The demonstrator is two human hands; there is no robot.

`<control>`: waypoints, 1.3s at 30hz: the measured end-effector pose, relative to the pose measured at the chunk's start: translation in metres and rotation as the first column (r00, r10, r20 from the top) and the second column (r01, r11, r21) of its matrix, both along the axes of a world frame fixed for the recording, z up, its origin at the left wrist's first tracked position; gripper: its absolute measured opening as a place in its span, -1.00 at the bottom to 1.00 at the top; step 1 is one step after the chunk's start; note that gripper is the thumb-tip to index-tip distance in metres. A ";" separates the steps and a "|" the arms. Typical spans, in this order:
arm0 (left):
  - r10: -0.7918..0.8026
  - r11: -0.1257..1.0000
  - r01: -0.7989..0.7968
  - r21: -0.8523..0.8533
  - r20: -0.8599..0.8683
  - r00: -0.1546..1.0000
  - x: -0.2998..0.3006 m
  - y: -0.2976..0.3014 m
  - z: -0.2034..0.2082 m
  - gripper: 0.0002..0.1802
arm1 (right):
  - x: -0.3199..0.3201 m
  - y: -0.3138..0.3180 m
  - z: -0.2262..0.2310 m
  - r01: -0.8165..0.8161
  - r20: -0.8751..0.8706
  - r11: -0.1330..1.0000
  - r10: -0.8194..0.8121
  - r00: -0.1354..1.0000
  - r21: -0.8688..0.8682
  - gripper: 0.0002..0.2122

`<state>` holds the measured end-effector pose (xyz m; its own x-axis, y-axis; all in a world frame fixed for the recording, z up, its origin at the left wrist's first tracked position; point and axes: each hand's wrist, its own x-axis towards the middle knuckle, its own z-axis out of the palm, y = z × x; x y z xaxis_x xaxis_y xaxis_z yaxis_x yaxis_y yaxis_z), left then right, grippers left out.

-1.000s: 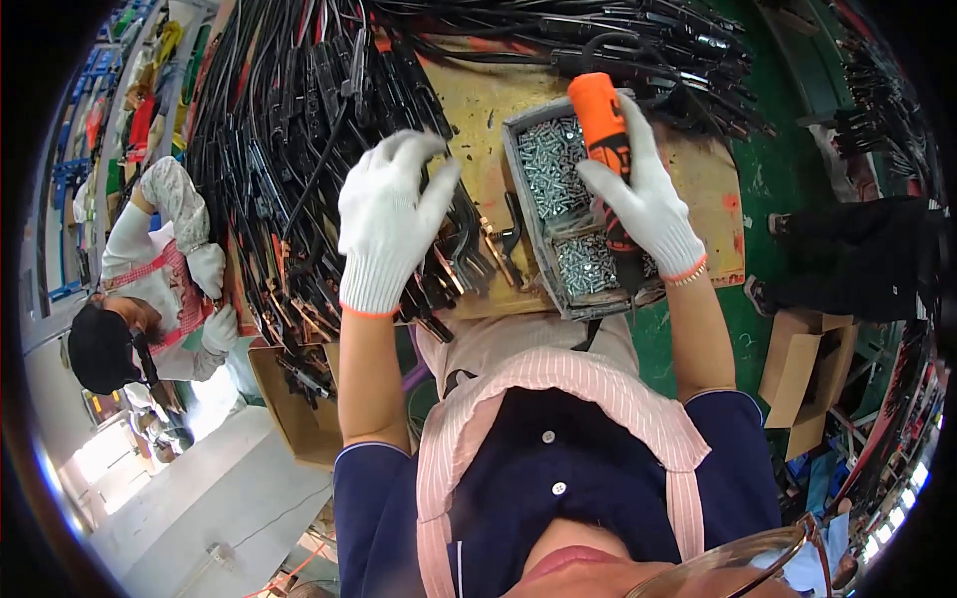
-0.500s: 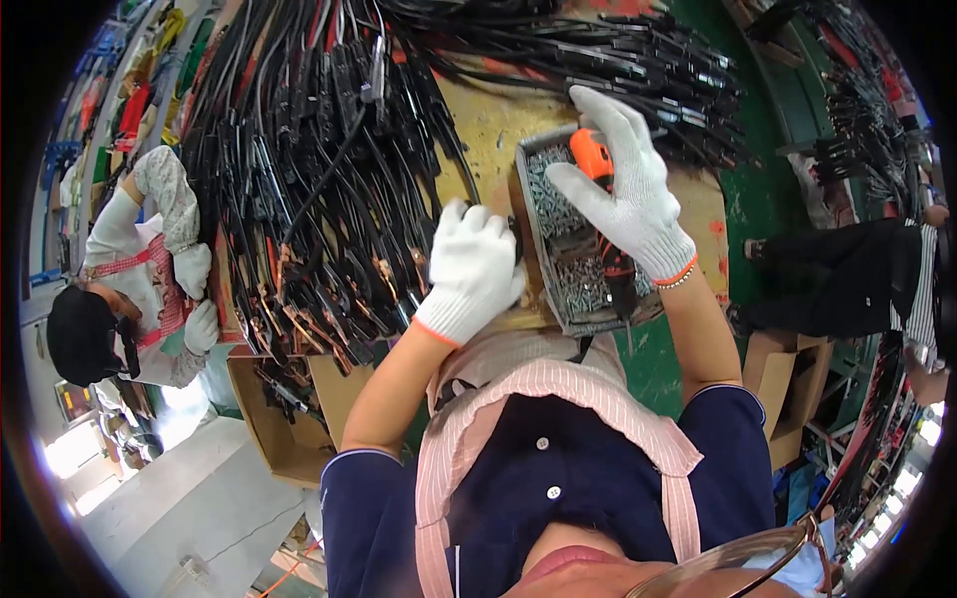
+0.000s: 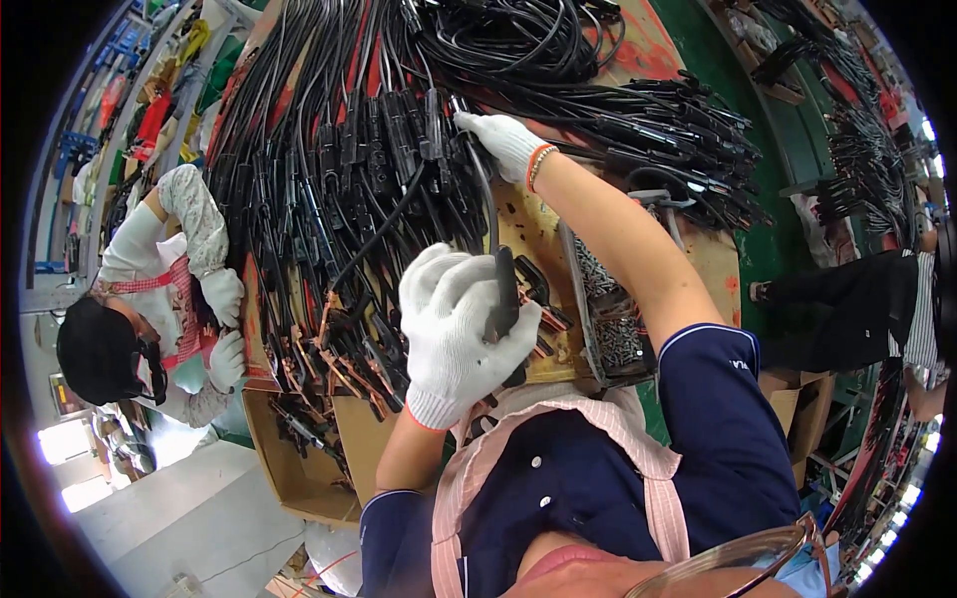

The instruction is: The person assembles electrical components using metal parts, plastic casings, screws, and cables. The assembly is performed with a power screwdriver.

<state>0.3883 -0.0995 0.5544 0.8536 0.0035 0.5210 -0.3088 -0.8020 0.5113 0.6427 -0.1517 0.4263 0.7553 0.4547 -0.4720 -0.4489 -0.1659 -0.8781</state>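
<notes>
- Left hand (image 3: 454,329) gripped a slim, black handle (image 3: 506,284) over the yellow table (image 3: 523,224).
- Right hand (image 3: 503,145) met black parts (image 3: 434,130); its grip I couldn't tell.
- White lettering marked the navy sleeve (image 3: 710,364).

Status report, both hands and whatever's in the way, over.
Left hand gripping black handle. Right hand at black cables. Right forearm partly hiding screw tray.

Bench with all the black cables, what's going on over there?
A gloved left hand grips a black handle. The right hand is at the black cables; its grip is unclear. A screw bin, partly hidden, stands on the bench. A co-worker's gloved hands are at the bench's left edge.
</notes>
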 end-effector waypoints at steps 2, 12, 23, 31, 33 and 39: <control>0.124 0.987 -0.126 0.096 0.026 0.992 -0.003 0.009 0.005 -0.79 | 0.001 -0.002 -0.010 0.071 -0.161 0.915 -0.007 0.987 0.397 -0.74; -0.080 0.712 -0.280 -0.643 -0.472 0.878 -0.017 0.030 -0.026 -0.48 | -0.130 -0.049 0.071 -0.234 -0.124 0.943 0.268 0.955 0.235 -0.72; 0.039 0.551 -0.306 -0.777 -0.342 0.939 0.003 -0.007 -0.052 -0.55 | -0.125 -0.023 0.076 0.304 -0.372 0.730 -0.073 0.925 0.612 -0.82; 0.016 0.371 -0.167 -0.913 -0.173 0.985 0.022 -0.026 -0.054 -0.53 | -0.147 -0.045 0.074 0.375 -0.358 0.685 -0.176 0.917 0.625 -0.81; -0.004 0.398 -0.127 -0.909 -0.140 0.990 0.030 -0.030 -0.055 -0.53 | -0.133 -0.051 0.062 0.282 -0.286 0.663 -0.106 0.952 0.694 -0.82; -0.054 0.286 -0.046 -0.957 -0.064 0.997 0.036 -0.035 -0.059 -0.61 | -0.142 -0.055 0.070 0.438 -0.416 0.610 -0.188 0.890 0.660 -0.82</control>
